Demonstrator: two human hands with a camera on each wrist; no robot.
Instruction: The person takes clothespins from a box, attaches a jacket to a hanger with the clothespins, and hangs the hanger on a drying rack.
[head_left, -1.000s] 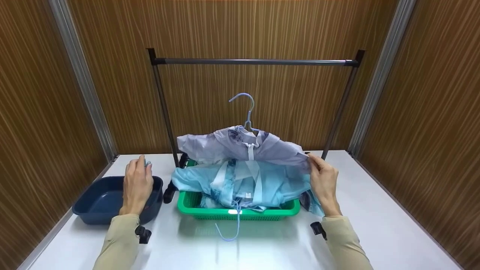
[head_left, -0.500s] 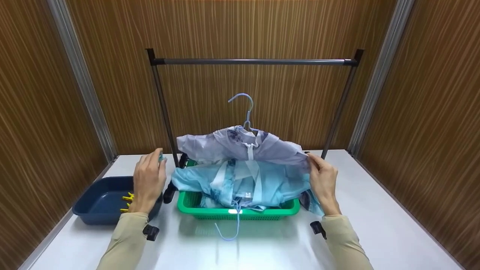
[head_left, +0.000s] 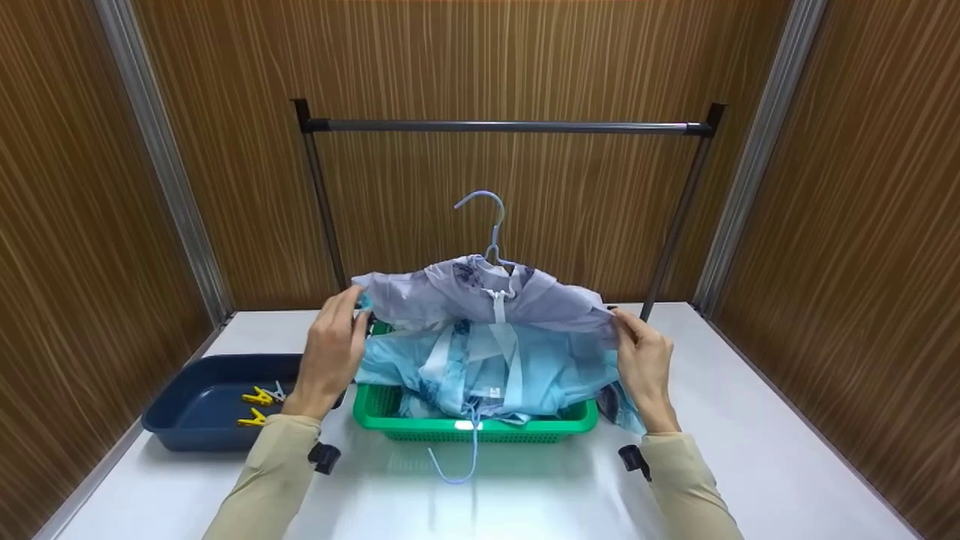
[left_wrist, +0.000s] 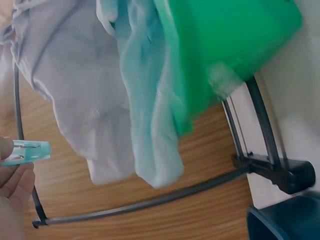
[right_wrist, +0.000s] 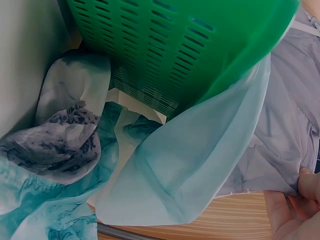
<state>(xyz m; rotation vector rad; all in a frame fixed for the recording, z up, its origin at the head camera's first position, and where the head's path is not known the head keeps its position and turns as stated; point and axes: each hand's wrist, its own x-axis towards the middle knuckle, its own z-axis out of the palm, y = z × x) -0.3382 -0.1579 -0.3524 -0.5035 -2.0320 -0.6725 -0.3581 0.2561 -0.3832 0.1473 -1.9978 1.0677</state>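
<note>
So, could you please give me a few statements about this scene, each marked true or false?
1. The left hand holds a turquoise clothespin. True.
2. The right hand is empty. False: it pinches a lilac sleeve.
3. Yellow clips lie in the dark blue bin. True.
4. The upper hanger hook hangs on the rack's bar. False: it is free of the bar.
5. The lower hanger hook extends past the green basket's front rim. True.

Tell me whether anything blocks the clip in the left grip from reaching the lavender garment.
Nothing visible does. In the left wrist view, the left grip holds the teal clip with only a gap before the lavender garment; a rack bar passes behind.
</note>
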